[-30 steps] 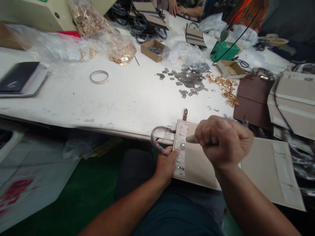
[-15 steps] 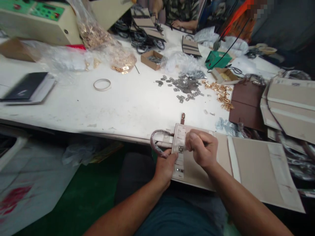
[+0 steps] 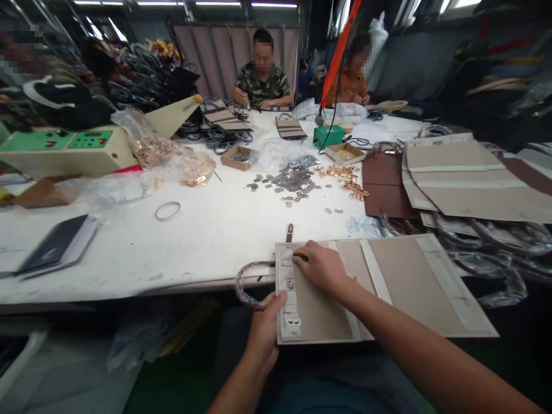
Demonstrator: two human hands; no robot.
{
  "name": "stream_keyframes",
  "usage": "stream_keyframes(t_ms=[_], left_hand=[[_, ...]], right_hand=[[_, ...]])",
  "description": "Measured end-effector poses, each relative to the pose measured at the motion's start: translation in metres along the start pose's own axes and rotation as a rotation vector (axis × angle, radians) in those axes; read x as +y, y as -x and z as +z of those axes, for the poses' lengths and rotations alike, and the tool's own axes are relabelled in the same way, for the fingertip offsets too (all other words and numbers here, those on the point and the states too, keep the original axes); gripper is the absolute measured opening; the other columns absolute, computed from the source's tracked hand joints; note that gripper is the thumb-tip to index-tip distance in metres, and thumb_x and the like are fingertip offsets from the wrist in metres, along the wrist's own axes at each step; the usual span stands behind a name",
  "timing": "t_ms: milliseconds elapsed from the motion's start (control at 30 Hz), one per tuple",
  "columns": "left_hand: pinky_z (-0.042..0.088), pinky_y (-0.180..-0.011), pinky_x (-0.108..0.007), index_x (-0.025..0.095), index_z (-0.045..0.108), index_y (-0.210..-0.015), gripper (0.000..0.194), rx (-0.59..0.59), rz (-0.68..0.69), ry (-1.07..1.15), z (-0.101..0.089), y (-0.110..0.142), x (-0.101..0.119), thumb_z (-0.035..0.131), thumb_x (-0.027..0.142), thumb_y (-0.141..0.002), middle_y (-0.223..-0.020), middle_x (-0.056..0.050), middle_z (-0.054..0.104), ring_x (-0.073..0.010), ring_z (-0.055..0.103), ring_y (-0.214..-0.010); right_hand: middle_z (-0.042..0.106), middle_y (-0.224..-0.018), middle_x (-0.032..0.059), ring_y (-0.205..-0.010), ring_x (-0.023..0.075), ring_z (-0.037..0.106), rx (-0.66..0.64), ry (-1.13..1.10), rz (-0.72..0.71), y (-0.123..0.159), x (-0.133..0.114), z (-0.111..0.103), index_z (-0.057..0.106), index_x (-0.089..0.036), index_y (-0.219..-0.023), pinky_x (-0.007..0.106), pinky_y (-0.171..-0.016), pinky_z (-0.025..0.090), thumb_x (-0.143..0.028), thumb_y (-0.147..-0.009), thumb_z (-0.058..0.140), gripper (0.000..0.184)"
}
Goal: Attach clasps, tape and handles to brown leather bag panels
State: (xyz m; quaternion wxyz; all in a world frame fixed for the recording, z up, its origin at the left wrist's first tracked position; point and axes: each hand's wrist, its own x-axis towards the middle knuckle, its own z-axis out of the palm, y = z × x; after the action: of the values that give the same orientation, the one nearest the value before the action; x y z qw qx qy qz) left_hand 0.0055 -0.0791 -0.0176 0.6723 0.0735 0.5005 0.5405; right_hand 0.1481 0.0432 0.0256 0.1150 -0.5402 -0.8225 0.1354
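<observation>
A flat beige bag panel (image 3: 409, 282) lies across the table's front edge, inner side up. My left hand (image 3: 264, 330) grips its left edge, thumb on top and fingers beneath. Beside that hand a plastic-wrapped bag handle (image 3: 240, 283) loops out. Along the panel's pale end strip sit a small metal washer plate (image 3: 290, 283) in the middle and a metal piece (image 3: 294, 323) lower down. My right hand (image 3: 323, 267) rests at the upper part of this strip, its fingers closed; what they hold is hidden. Past the top edge sticks a brown strap (image 3: 290, 233) with metal on it.
Loose metal plates (image 3: 293, 179) and gold-coloured fittings (image 3: 347, 181) lie beyond the panel. Stacked bag panels (image 3: 470, 184) stand at the right. A tape roll (image 3: 168, 211) and a dark notebook (image 3: 56, 244) lie left. Two people (image 3: 262, 80) sit across the table.
The view has tilted up, showing more of the room. My right hand has gone from a raised fist near the middle plate to the strip's upper part. My left hand still holds the edge.
</observation>
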Motion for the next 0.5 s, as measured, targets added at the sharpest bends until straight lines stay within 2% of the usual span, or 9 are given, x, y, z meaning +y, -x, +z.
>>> stream_keyframes(t_ms=[100, 167, 233, 300, 333, 367, 433, 500], left_hand=[[0.061, -0.075, -0.038, 0.011, 0.071, -0.104, 0.051, -0.011, -0.025, -0.083, -0.009, -0.001, 0.005, 0.089, 0.040, -0.066, -0.093, -0.012, 0.078, -0.0287, 0.075, -0.086], [0.061, -0.078, -0.041, 0.012, 0.069, -0.113, 0.057, 0.073, 0.062, -0.177, -0.019, 0.001, 0.012, 0.086, 0.043, -0.069, -0.100, -0.013, 0.076, -0.0296, 0.074, -0.092], [0.060, -0.085, -0.045, 0.015, 0.064, -0.124, 0.064, 0.290, 0.306, -0.332, -0.031, 0.005, 0.023, 0.081, 0.051, -0.074, -0.112, -0.013, 0.072, -0.0294, 0.071, -0.099], [0.056, -0.096, -0.050, 0.018, 0.056, -0.136, 0.070, 0.534, 0.665, -0.587, -0.037, 0.008, 0.038, 0.075, 0.054, -0.080, -0.128, -0.015, 0.065, -0.0303, 0.067, -0.110], [0.052, -0.103, -0.053, 0.018, 0.053, -0.140, 0.069, 0.586, 0.851, -0.757, -0.037, 0.007, 0.047, 0.071, 0.053, -0.083, -0.136, -0.016, 0.061, -0.0316, 0.064, -0.119], [0.047, -0.110, -0.055, 0.019, 0.051, -0.143, 0.066, 0.562, 1.015, -0.948, -0.035, 0.005, 0.054, 0.068, 0.050, -0.087, -0.143, -0.016, 0.056, -0.0327, 0.058, -0.127], [0.038, -0.119, -0.054, 0.018, 0.050, -0.145, 0.057, 0.333, 1.218, -1.327, -0.024, -0.005, 0.066, 0.059, 0.043, -0.094, -0.150, -0.016, 0.053, -0.0320, 0.048, -0.140], [0.036, -0.121, -0.052, 0.017, 0.053, -0.143, 0.050, 0.068, 1.231, -1.618, -0.011, -0.020, 0.072, 0.052, 0.039, -0.098, -0.149, -0.014, 0.056, -0.0293, 0.047, -0.143]], right_hand=[[0.070, -0.108, 0.0049, -0.090, 0.0201, 0.068, -0.001, 0.081, 0.013, -0.007, -0.009, 0.001, 0.074, -0.025, -0.102, 0.030, -0.073, 0.043, -0.042, -0.104, 0.048, 0.031], [0.070, -0.107, 0.0066, -0.090, 0.0213, 0.069, 0.008, 0.103, 0.012, -0.011, -0.011, 0.001, 0.073, -0.023, -0.102, 0.031, -0.073, 0.044, -0.040, -0.106, 0.044, 0.034], [0.070, -0.106, 0.0078, -0.088, 0.0221, 0.069, 0.013, 0.096, 0.008, -0.014, -0.012, 0.001, 0.072, -0.022, -0.103, 0.032, -0.074, 0.045, -0.039, -0.106, 0.041, 0.035], [0.071, -0.107, 0.0088, -0.087, 0.0227, 0.069, 0.009, 0.078, 0.013, -0.016, -0.012, 0.000, 0.072, -0.021, -0.104, 0.033, -0.074, 0.046, -0.037, -0.106, 0.041, 0.035], [0.071, -0.107, 0.0093, -0.086, 0.0229, 0.069, 0.006, 0.070, 0.014, -0.017, -0.012, 0.000, 0.072, -0.021, -0.105, 0.033, -0.074, 0.046, -0.036, -0.106, 0.041, 0.034], [0.071, -0.107, 0.0097, -0.087, 0.0233, 0.070, 0.009, 0.064, 0.016, -0.017, -0.013, 0.000, 0.072, -0.021, -0.105, 0.033, -0.074, 0.046, -0.036, -0.106, 0.042, 0.034], [0.071, -0.107, 0.0102, -0.087, 0.0240, 0.070, 0.024, 0.062, 0.018, -0.017, -0.014, -0.001, 0.072, -0.020, -0.105, 0.033, -0.074, 0.047, -0.035, -0.105, 0.043, 0.033], [0.072, -0.105, 0.0102, -0.087, 0.0243, 0.071, 0.036, 0.067, 0.020, -0.016, -0.014, -0.001, 0.072, -0.020, -0.104, 0.033, -0.073, 0.047, -0.035, -0.105, 0.044, 0.032]])
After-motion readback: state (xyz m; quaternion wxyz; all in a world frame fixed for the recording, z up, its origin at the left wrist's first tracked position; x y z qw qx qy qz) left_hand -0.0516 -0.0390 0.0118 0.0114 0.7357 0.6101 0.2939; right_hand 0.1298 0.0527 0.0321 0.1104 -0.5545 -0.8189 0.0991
